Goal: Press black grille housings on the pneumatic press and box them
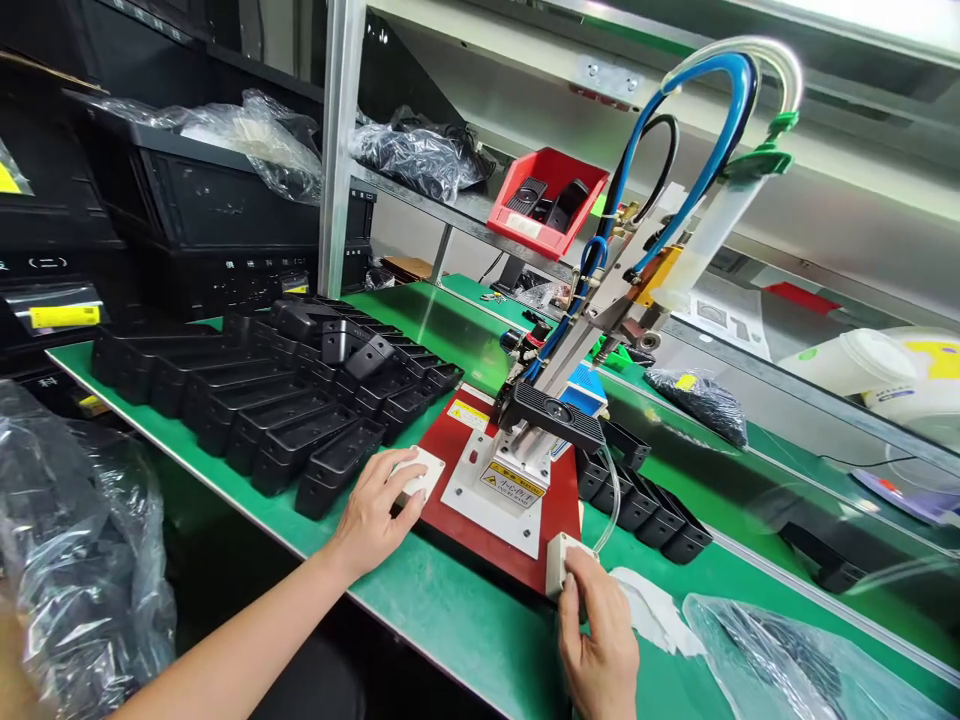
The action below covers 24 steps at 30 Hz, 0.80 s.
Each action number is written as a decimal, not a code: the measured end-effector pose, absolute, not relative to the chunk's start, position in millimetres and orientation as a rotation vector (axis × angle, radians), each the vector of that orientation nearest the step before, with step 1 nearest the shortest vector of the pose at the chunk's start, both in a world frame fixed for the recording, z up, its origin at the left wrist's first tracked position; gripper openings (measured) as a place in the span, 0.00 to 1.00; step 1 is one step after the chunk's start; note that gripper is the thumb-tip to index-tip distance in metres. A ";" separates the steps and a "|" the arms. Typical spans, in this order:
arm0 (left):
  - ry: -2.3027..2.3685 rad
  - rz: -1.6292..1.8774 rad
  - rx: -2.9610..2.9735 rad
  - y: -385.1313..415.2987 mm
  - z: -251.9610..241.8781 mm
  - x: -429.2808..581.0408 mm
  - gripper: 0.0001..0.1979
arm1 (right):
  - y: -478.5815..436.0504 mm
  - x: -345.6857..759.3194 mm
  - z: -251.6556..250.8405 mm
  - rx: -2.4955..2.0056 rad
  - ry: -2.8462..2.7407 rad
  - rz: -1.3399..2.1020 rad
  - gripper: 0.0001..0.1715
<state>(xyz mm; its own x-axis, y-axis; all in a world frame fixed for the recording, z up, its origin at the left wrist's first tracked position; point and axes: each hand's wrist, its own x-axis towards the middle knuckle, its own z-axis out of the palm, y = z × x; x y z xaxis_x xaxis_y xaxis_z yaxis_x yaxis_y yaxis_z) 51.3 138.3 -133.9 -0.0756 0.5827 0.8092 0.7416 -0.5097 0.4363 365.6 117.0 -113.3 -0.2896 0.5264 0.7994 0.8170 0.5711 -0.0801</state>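
My left hand [379, 510] lies over a white button box [429, 473] at the left front corner of a red base plate [491, 560], fingers curled across its top and thumb at its side. A second white button box [556, 562] sits at the right front corner. My right hand [598, 625] grips that one, fingers bent over it. Between them stands a pneumatic dispensing press [559, 375] with blue air hoses and a tilted syringe [701, 240]. A black slotted cover [551, 415] rests on its fixture, above a yellow warning label [511, 484].
Rows of black plastic housings [289, 440] cover the green bench [442, 600] on the left; several more housings [649, 515] stand right of the press. A red bin [551, 200] holds black parts. White tissue [654, 612] and a plastic bag [795, 660] lie at right.
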 end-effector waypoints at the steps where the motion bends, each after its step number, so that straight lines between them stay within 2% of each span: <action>1: -1.475 -1.638 -2.027 138.5 -134.0 51.3 0.12 | 115.7 367.0 -116.9 -1.067 -1.958 -0.438 0.19; 6: -1.485 -1.631 -2.023 139.9 -133.8 51.0 0.12 | 107.1 373.1 -129.0 -1.074 -1.904 -0.410 0.19; 13: -1.496 -1.589 -2.011 139.7 -134.5 51.0 0.11 | 110.2 371.4 -114.5 -1.118 -1.890 -0.484 0.08; 19: -1.544 -1.517 -1.939 143.4 -133.8 56.6 0.08 | 122.9 366.4 -104.8 -1.130 -1.913 -0.525 0.06; 24: -1.549 -1.561 -1.927 143.7 -133.9 58.9 0.08 | 119.2 372.0 -121.5 -1.058 -1.819 -0.342 0.05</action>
<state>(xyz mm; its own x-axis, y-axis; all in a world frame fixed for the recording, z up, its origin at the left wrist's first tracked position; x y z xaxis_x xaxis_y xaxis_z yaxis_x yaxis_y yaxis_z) 58.9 143.7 -133.9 -0.1180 0.5743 0.8101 0.8055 -0.4218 0.4163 372.0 119.2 -121.5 -0.1553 0.5127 0.8444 0.7846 0.5834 -0.2099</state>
